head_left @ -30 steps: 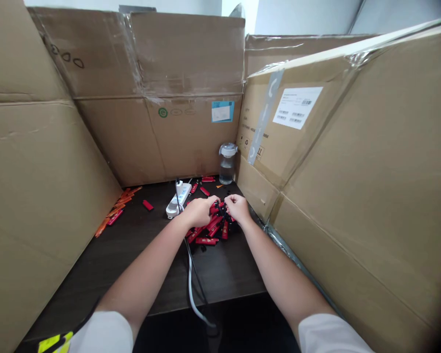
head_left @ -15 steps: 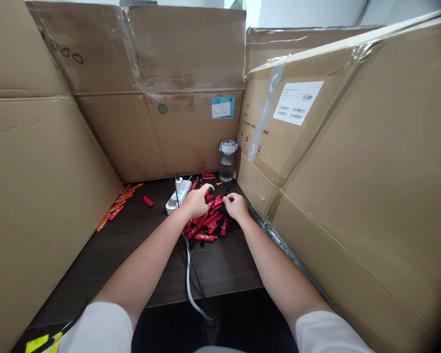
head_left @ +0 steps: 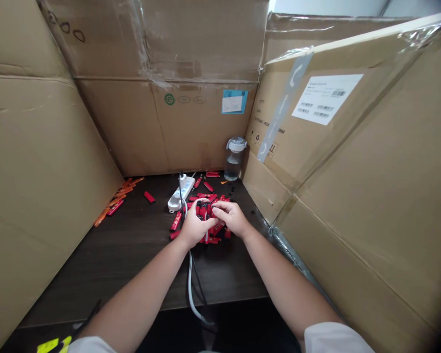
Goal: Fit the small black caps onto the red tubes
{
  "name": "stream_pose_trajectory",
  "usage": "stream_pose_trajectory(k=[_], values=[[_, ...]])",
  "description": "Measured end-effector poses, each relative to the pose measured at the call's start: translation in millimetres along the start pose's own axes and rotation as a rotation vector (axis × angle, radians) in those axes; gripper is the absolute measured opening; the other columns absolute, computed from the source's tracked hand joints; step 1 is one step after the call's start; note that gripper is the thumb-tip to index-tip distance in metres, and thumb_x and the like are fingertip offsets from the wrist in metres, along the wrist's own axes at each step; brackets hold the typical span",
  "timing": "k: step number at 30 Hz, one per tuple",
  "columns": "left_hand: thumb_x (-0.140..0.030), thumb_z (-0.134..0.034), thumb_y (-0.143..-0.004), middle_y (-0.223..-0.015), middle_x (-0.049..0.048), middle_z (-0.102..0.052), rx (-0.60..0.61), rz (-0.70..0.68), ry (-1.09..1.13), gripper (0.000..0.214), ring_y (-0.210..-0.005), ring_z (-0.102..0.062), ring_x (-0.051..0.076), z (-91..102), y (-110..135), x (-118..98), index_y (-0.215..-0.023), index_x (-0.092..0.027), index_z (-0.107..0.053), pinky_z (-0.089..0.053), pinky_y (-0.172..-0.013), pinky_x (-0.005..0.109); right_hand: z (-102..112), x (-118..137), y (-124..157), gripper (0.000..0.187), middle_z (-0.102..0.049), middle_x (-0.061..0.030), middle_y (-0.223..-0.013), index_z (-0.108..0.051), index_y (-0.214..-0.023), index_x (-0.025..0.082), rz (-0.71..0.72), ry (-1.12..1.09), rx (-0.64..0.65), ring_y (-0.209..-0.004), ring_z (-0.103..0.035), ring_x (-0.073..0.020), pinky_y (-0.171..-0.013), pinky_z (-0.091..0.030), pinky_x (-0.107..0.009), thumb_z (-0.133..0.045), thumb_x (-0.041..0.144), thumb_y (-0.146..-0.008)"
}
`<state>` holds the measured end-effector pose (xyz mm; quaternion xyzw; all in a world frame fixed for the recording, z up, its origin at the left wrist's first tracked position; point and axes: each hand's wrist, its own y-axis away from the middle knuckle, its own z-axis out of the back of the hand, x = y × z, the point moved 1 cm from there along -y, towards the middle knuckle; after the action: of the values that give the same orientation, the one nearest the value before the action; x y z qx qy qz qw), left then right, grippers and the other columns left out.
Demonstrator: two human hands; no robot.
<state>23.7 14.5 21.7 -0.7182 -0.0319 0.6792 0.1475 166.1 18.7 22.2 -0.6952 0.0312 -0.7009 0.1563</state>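
My left hand [head_left: 195, 226] and right hand [head_left: 232, 218] curl together over a heap of red plastic pieces [head_left: 216, 229] on the dark tabletop [head_left: 132, 264], fingers closed, but they hide whatever they pinch, so I can't tell what's gripped. A white power strip [head_left: 180, 195] sits just left; cardboard walls [head_left: 51, 196] hem the sides, leaving open tabletop nearer me.

small red oblong pieces [head_left: 217, 229], some with black bits at their ends, lie in a loose heap on the dark surface [head_left: 132, 264], crossing each other at odd angles. a few strays lie flat just beside the heap, and others lie scattered farther back, apart from it.
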Motion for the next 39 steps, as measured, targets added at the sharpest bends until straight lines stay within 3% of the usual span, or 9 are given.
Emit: stream_pose_trajectory(k=[4, 8, 13, 16, 21, 24, 29, 35, 39], values=[[-0.021, -0.075, -0.06, -0.096, 0.0041, -0.064, 0.027, 0.04, 0.105, 0.055, -0.084, -0.064, 0.018, 5.8, 0, 1, -0.108, -0.018, -0.05, -0.051, -0.081, 0.035, 1, -11, 0, 0.03, -0.048, 0.0044, -0.05, -0.066, -0.087, 0.016, -0.056, -0.153, 0.004, -0.04, -0.038, -0.0078, -0.04, -0.033, -0.021, -0.063, 0.044, -0.076], [-0.02, -0.077, -0.058, -0.093, 0.0033, -0.065, 0.004, 0.026, 0.048, 0.053, -0.082, -0.065, 0.017, 7.1, 0, -2, -0.105, -0.017, -0.052, -0.052, -0.079, 0.033, -2, -13, 0, 0.029, -0.045, 0.0045, -0.049, -0.065, -0.082, 0.017, -0.043, -0.11, -0.025, -0.04, -0.037, -0.0077, -0.039, -0.031, -0.021, -0.062, 0.046, -0.077], [-0.023, -0.071, -0.065, -0.081, 0.0004, -0.065, -0.082, 0.067, 0.003, 0.049, -0.065, -0.064, 0.014, 4.1, 3, -2, -0.108, -0.02, -0.049, -0.054, -0.063, 0.029, 2, -9, -3, 0.032, -0.041, 0.0055, -0.046, -0.059, -0.075, 0.017, -0.042, -0.126, -0.216, -0.038, -0.033, -0.0075, -0.035, -0.028, -0.02, -0.059, 0.05, -0.076], [-0.019, -0.071, -0.064, -0.079, -0.0003, -0.066, -0.119, 0.028, 0.038, 0.05, -0.067, -0.065, 0.014, 5.4, 3, -2, -0.108, -0.02, -0.047, -0.054, -0.067, 0.03, 5, -6, -4, 0.032, -0.04, 0.006, -0.046, -0.058, -0.075, 0.017, -0.049, -0.121, -0.217, -0.038, -0.032, -0.0073, -0.035, -0.027, -0.02, -0.059, 0.049, -0.076], [-0.013, -0.071, -0.061, -0.104, 0.0069, -0.066, 0.106, 0.002, 0.141, 0.054, -0.09, -0.065, 0.018, 12.2, 3, -9, -0.109, -0.018, -0.045, -0.05, -0.084, 0.035, 5, -3, -3, 0.031, -0.038, 0.0056, -0.044, -0.063, -0.078, 0.016, -0.006, 0.05, -0.121, -0.039, -0.033, -0.0084, -0.039, -0.029, -0.022, -0.058, 0.046, -0.079], [-0.012, -0.071, -0.06, -0.112, 0.0081, -0.063, 0.247, 0.0, 0.05, 0.054, -0.098, -0.062, 0.021, 15.0, 4, -12, -0.109, -0.017, -0.049, -0.047, -0.091, 0.036, 6, -3, -3, 0.03, -0.045, 0.0031, -0.047, -0.066, -0.081, 0.015, 0.057, 0.148, -0.154, -0.043, -0.039, -0.0103, -0.043, -0.034, -0.024, -0.056, 0.043, -0.081], [-0.013, -0.071, -0.058, -0.113, 0.0062, -0.063, 0.465, -0.001, -0.192, 0.057, -0.105, -0.059, 0.023, 14.6, 5, -11, -0.112, -0.015, -0.055, -0.042, -0.097, 0.036, 8, -4, -6, 0.027, -0.063, -0.0054, -0.074, -0.069, -0.08, 0.015, 0.187, 0.313, -0.205, -0.068, -0.057, -0.017, -0.065, -0.045, -0.029, -0.055, 0.038, -0.082], [-0.015, -0.072, -0.057, -0.098, 0.0039, -0.067, 0.469, 0.116, -0.211, 0.05, -0.089, -0.063, 0.021, 12.7, 6, -7, -0.105, -0.013, -0.058, -0.049, -0.083, 0.033, 9, -1, -5, 0.031, -0.056, -0.0009, -0.063, -0.058, -0.067, 0.016, 0.14, 0.432, -0.06, -0.061, -0.051, -0.014, -0.06, -0.04, -0.025, -0.045, 0.036, -0.087], [-0.015, -0.074, -0.055, -0.103, 0.0049, -0.066, 0.471, 0.097, -0.234, 0.054, -0.094, -0.061, 0.022, 11.8, 8, -7, -0.107, -0.013, -0.057, -0.047, -0.087, 0.033, 17, 5, -3, 0.031, -0.049, 0.001, -0.058, -0.047, -0.06, 0.018, 0.174, 0.536, 0.003, -0.057, -0.045, -0.0124, -0.058, -0.036, -0.024, -0.04, 0.029, -0.088]])
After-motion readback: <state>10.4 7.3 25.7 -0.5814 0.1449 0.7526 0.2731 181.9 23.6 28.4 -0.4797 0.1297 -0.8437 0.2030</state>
